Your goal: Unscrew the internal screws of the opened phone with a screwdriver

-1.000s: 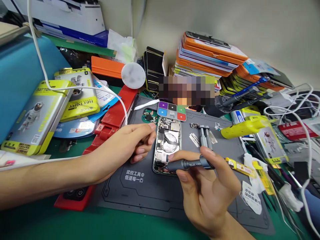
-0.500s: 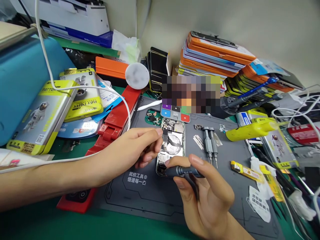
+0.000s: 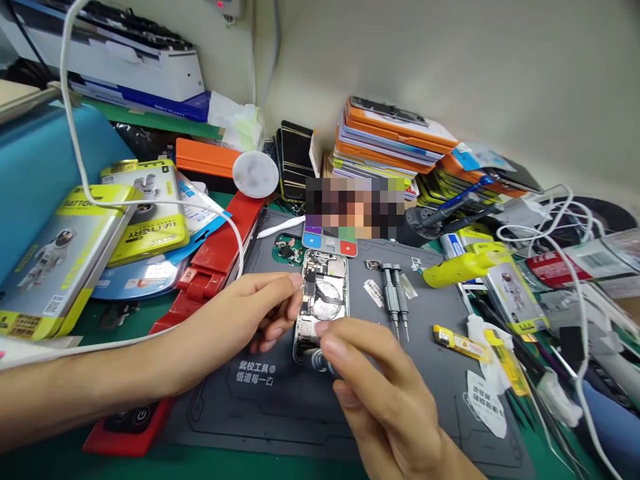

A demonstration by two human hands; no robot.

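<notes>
An opened phone (image 3: 325, 293) with bare circuitry lies upright on a dark grey repair mat (image 3: 280, 400). My left hand (image 3: 250, 317) grips its left edge, fingers curled against the frame. My right hand (image 3: 380, 393) hovers over the phone's lower end, fingers pinched round a grey screwdriver (image 3: 320, 362) whose rounded end just shows under the fingers. Most of the tool is hidden by the hand.
Two spare screwdrivers (image 3: 395, 300) lie right of the phone, a coloured screw tray (image 3: 327, 243) above it. A yellow tool (image 3: 460, 267), yellow tube (image 3: 463, 343), red stand (image 3: 210, 267), battery boxes (image 3: 65, 257), stacked phone cases (image 3: 395, 143) and white cables (image 3: 565, 240) crowd the bench.
My right hand has turned the screwdriver from lying sideways to pointing toward the camera, hiding its shaft. The view has shifted slightly; the left hand keeps its hold.
</notes>
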